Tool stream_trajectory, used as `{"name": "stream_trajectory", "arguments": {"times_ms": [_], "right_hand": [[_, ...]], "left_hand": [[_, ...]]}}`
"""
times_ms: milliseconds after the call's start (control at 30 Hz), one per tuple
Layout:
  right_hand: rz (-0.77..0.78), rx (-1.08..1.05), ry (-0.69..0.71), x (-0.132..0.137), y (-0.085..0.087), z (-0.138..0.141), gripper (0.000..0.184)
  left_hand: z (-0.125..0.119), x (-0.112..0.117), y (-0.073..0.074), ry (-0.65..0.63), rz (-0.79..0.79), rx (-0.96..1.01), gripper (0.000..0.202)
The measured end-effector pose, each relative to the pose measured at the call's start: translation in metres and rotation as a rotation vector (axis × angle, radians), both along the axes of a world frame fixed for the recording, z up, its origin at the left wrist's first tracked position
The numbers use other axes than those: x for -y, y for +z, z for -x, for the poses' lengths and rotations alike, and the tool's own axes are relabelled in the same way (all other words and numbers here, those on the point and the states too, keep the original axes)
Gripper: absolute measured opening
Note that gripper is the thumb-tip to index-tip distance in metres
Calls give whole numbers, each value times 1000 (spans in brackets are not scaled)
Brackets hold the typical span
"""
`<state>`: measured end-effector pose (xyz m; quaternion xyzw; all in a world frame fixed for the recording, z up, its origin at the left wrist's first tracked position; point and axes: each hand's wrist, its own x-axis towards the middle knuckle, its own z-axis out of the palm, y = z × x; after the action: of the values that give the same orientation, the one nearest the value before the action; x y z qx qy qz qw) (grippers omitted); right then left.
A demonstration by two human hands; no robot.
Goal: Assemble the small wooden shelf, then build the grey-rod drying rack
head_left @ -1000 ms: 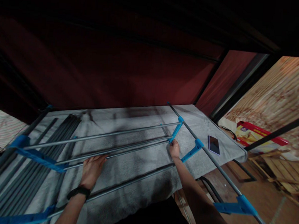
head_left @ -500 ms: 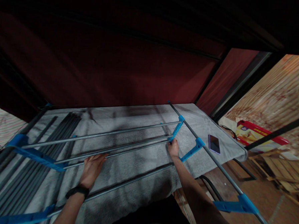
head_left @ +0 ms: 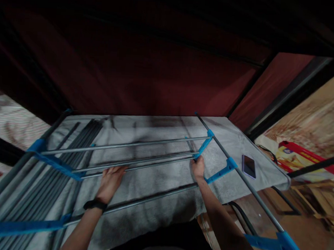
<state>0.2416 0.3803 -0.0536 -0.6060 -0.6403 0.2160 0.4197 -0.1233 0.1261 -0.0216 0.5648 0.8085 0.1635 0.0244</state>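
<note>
A frame of grey metal tubes with blue plastic brackets lies across the bed-like surface. My left hand (head_left: 111,180), with a dark band on the wrist, reaches over a thin metal tube (head_left: 159,164), its fingers curled over the tube. My right hand (head_left: 198,167) is closed around that tube's right end, just below a blue bracket (head_left: 203,146). The palm hides the exact joint. Another tube (head_left: 154,159) runs close behind it, and a further tube (head_left: 126,145) spans the brackets beyond. On the left, another blue bracket (head_left: 58,165) carries the tubes' other ends.
Several loose grey tubes (head_left: 52,175) lie bundled at the left on a grey cloth (head_left: 158,184). A phone (head_left: 249,166) rests at the right. Past the cloth's edge are a red and yellow box (head_left: 302,158) and wooden slats (head_left: 320,196). A dark red panel (head_left: 158,79) stands behind.
The view has shifted, so the frame and surface appear further right. Both hands keep about the same places on the tube.
</note>
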Motion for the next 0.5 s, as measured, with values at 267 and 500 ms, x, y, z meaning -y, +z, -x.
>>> {"name": "stream_trajectory", "arguments": {"times_ms": [267,500], "right_hand": [[-20,170,143,7,-5,-17,33],[-94,538,241,12,-12,-18,46]], "left_hand": [[-12,4,12,36,43,86,32],[-16,8,12,37,40,114,30]]}}
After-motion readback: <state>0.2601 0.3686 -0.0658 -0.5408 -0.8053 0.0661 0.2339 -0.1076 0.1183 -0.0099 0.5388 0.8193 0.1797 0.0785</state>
